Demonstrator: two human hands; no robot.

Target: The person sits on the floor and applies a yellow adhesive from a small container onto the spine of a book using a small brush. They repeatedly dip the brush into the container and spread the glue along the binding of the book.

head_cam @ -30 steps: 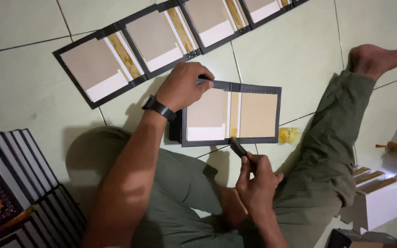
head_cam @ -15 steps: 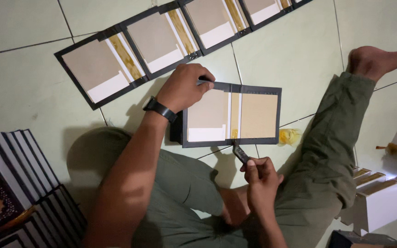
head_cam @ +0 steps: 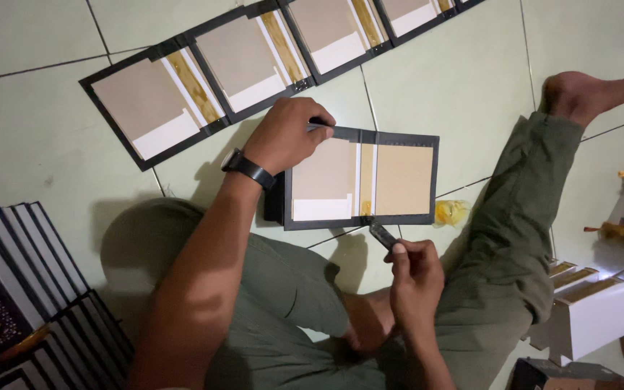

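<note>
Pale green tiled floor [head_cam: 464,79], dim.

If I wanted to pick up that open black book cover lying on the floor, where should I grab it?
Probably the right edge of the black book cover, from the right: it lies flat and bare there, while the left hand presses its top-left corner and the right hand works near the bottom edge.
</note>
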